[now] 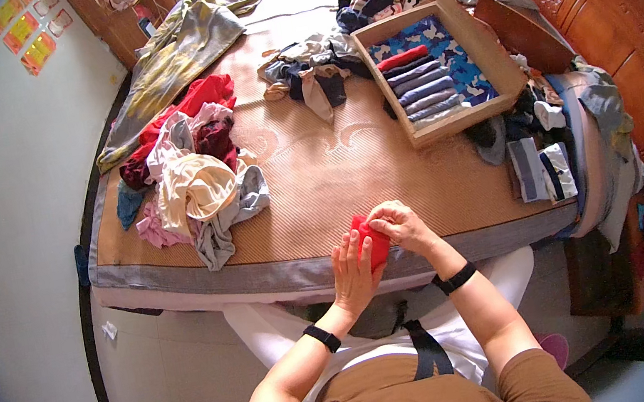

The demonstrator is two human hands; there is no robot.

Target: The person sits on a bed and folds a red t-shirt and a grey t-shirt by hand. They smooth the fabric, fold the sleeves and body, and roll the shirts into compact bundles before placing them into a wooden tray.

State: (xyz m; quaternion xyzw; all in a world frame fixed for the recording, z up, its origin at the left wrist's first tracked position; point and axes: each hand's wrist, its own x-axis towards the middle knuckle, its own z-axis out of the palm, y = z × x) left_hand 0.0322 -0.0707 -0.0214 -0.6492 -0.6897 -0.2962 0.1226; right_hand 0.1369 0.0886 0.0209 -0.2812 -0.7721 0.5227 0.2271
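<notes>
A small folded red cloth garment [377, 245] is between my two hands at the near edge of the bed. My left hand [353, 268] lies along its left side with fingers extended over it. At its upper right corner, my right hand [400, 225] pinches the fabric between thumb and fingers. Beyond my hands, a wooden drawer [431, 134] rests on the woven bed mat [331, 180]. In it stands a row of rolled garments [424, 87], a red one at the far end, on a blue camouflage lining [468, 67].
A heap of mixed clothes [199, 182] lies at the left, near a yellow-grey blanket [190, 45]. Dark and beige garments [314, 69] sit left of the drawer. Folded clothes [541, 169] lie at the right edge. A carved wooden headboard [590, 19] bounds the right side.
</notes>
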